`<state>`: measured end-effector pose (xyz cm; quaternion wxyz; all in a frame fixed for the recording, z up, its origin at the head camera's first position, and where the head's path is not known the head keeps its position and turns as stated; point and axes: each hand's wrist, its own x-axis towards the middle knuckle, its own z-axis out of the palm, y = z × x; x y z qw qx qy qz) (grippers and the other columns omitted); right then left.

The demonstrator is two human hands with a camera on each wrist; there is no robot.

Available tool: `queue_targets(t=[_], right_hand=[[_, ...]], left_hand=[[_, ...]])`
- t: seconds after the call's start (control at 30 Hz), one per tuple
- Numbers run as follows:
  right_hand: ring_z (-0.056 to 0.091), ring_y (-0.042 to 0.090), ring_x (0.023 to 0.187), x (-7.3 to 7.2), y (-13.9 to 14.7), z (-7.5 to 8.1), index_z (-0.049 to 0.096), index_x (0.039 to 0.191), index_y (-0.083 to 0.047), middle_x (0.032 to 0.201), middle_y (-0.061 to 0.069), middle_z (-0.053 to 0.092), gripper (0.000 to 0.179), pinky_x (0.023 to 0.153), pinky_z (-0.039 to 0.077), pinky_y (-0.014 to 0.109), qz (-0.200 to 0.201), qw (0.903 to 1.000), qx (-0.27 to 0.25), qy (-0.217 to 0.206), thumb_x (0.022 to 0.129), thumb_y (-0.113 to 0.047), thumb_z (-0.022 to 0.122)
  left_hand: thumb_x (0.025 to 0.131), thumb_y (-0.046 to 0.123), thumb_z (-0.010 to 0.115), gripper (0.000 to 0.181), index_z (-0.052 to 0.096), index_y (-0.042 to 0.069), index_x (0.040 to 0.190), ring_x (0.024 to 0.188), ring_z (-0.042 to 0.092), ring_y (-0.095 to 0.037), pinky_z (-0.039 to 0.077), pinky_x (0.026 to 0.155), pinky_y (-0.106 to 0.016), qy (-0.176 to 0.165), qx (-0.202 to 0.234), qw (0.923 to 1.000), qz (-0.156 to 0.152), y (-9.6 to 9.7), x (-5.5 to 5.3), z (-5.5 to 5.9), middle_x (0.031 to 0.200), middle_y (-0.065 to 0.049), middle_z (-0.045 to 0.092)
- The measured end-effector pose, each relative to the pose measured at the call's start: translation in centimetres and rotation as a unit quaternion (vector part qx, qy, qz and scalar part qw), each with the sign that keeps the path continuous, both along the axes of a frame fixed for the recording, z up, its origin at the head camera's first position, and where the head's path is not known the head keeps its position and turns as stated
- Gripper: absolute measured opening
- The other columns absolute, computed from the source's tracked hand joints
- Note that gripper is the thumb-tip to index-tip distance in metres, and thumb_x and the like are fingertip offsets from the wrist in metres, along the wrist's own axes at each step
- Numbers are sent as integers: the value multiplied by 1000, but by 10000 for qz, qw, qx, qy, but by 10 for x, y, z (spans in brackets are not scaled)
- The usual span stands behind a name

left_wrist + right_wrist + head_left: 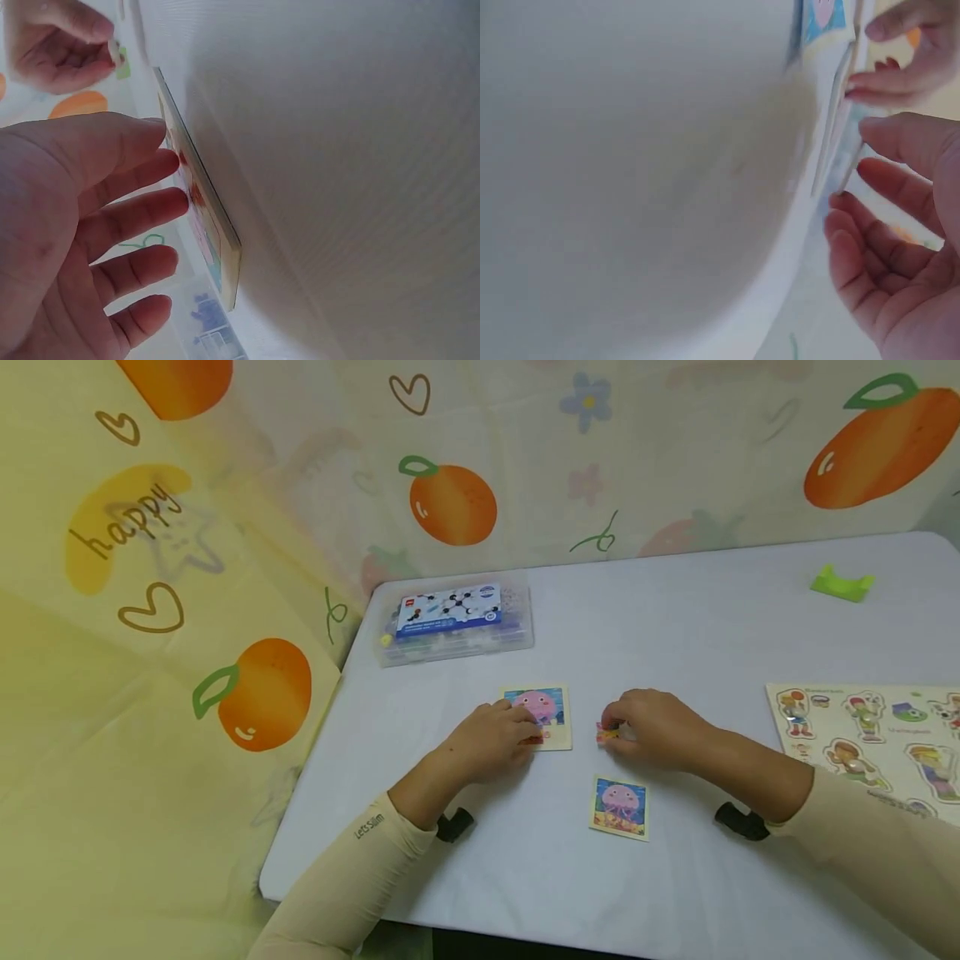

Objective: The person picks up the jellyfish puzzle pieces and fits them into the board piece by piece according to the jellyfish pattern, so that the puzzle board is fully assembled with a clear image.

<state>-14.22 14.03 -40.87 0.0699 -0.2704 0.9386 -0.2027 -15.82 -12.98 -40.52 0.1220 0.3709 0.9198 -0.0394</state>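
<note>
A cream-framed jellyfish puzzle board (557, 740) lies on the table. My left hand (495, 735) reaches over its left side, and the fingertips rest at a red part in its lower half, covering some of the picture. In the left wrist view, the left fingers (150, 206) are spread and only slightly bent at the board's face. To the right, my right hand (656, 731) pinches a small pink and yellow puzzle piece (604, 735) between thumb and fingers. Seen from the right wrist, this piece (851, 171) appears edge-on. A small jellyfish picture card (619, 807) lies nearer to me.
A clear plastic case (457, 620) with a molecule-model label stands at the back left. A board with sports figures (870, 735) lies at the right, partly behind the right forearm. A bright green piece (843, 583) sits at the back right.
</note>
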Motion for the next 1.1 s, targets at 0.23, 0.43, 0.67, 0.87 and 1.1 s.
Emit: queue_targets(t=[0.23, 0.43, 0.67, 0.87, 1.1], right_hand=[[63, 21, 90, -11, -33, -7, 81, 95, -13, 90, 0, 69, 11, 89, 53, 43, 810, 9949, 66, 601, 90, -20, 76], [61, 20, 83, -18, -47, -15, 81, 90, -11, 84, 1, 66, 7, 83, 53, 40, 1166, 9884, 99, 967, 88, -17, 78], [56, 16, 72, -22, -52, -18, 81, 84, -9, 76, 0, 65, 4, 73, 51, 34, 1331, 9822, 152, 1320, 86, -13, 79], [54, 17, 79, -20, -44, -11, 83, 95, -11, 84, 2, 63, 10, 77, 50, 34, 1354, 9847, 467, 992, 87, -15, 80], [54, 26, 100, -15, -27, -5, 75, 126, -20, 115, 9, 60, 33, 84, 49, 43, 781, 9947, 665, 48, 95, -28, 70]], left_hand=[[103, 31, 62, 31, 70, 23, 132, 119, 58, -20, 49, 93, -38, 67, 128, 9998, -166, 0, 0, 0, 134, 5, 66], [103, 30, 62, 34, 66, 26, 136, 119, 58, -21, 49, 90, -39, -98, 222, 9993, -268, 0, 2, 0, 139, 5, 64], [102, 28, 64, 38, 64, 32, 139, 114, 58, -21, 48, 89, -37, -216, 78, 9994, -252, 3, 3, 0, 142, 4, 62], [102, 30, 63, 36, 65, 33, 139, 117, 57, -21, 48, 92, -36, -243, -87, 9994, -214, 10, 2, 1, 143, 3, 61], [102, 31, 63, 38, 63, 32, 140, 123, 55, -22, 48, 99, -39, -289, -110, 9993, -199, 11, 0, -1, 144, 3, 59]])
